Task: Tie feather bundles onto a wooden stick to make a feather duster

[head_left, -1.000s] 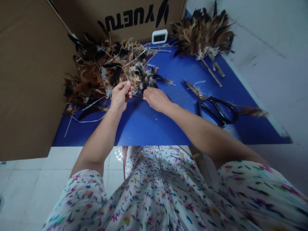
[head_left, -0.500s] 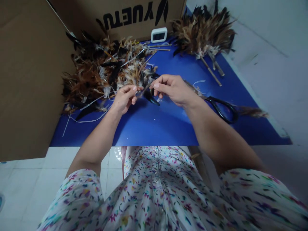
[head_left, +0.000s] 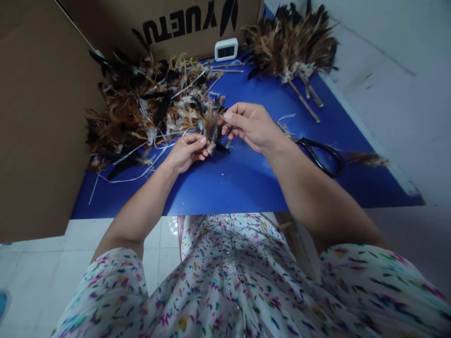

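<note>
My left hand pinches the pale base of a small brown feather tuft, which points up and away from me. Just right of it, my right hand is closed, thumb against forefinger, at the tuft's side; whatever lies between those fingertips is too small to tell. Behind my left hand spreads a large heap of brown, black and white feathers with white strips among them. Black-handled scissors lie beside my right forearm, their blades partly hidden.
A feather bundle on sticks lies at the back right of the blue table. A white digital clock stands before a cardboard box. Another cardboard panel rises at the left. A loose brown feather lies far right.
My left hand has moved slightly toward me, and the feather tuft now shows upright between my hands. My right hand has shifted slightly up. The whole view has shifted a little.
</note>
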`<state>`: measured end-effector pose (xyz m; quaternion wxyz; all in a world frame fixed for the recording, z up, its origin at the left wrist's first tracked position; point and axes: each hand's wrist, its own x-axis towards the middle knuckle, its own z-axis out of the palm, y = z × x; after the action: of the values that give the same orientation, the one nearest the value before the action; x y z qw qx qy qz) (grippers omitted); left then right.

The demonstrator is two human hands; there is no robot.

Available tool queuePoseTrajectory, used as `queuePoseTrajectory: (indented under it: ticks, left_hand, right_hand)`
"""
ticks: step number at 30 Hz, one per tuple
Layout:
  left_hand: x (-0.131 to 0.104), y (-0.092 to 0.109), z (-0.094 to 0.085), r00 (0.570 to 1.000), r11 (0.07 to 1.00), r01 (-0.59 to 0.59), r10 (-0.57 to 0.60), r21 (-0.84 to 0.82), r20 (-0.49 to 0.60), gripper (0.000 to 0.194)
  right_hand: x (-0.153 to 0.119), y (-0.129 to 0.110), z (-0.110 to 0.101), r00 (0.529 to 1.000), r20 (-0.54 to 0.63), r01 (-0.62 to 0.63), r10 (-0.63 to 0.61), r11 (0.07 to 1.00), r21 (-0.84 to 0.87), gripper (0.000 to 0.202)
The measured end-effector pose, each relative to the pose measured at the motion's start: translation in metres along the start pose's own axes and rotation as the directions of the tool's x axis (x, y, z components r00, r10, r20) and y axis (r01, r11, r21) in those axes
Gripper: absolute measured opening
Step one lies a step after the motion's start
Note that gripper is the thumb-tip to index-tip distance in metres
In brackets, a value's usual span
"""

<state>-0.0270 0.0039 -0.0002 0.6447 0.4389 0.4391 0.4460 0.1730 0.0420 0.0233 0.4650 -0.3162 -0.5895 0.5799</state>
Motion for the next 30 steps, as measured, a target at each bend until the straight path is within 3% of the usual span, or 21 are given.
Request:
queuePoseTrajectory:
  ticks: [8, 12, 16, 20, 25, 30]
  left_hand:
    - [-0.005, 0.003, 0.005, 0.997, 0.999, 0.035, -0.032, -0.037, 0.071, 0.024]
    - [-0.003, 0.001, 0.004, 0.999, 0.999, 0.025, -0.023, -0.041, 0.049, 0.023]
    - [-0.001, -0.001, 0.002, 0.998, 0.998, -0.016, 0.02, -0.061, 0.053, 0.028]
    - [-0.001, -0.002, 0.002, 0.994, 0.997, -0.048, 0.053, -0.059, 0.092, 0.034]
    - [-0.002, -0.003, 0.003, 0.993, 0.998, -0.043, 0.048, -0.047, 0.111, 0.033]
    - [-0.002, -0.002, 0.003, 0.999, 0.997, 0.017, -0.013, -0.08, 0.047, 0.028]
  right_hand:
    - [0.002, 0.006, 0.005, 0.997, -0.058, 0.044, -0.042, 0.999, 0.029, 0.03]
    - [0.001, 0.006, 0.006, 0.997, -0.07, 0.031, -0.028, 0.999, 0.036, 0.028]
    - [-0.002, 0.007, 0.011, 0.992, -0.06, -0.109, 0.111, 0.993, 0.04, 0.025]
    - [-0.006, 0.011, 0.023, 0.96, 0.031, -0.279, 0.279, 0.96, -0.01, 0.015]
    - [-0.008, 0.015, 0.03, 0.978, 0.014, -0.21, 0.21, 0.978, -0.002, 0.013]
    - [-0.005, 0.013, 0.024, 0.988, -0.08, -0.13, 0.131, 0.991, 0.021, 0.017]
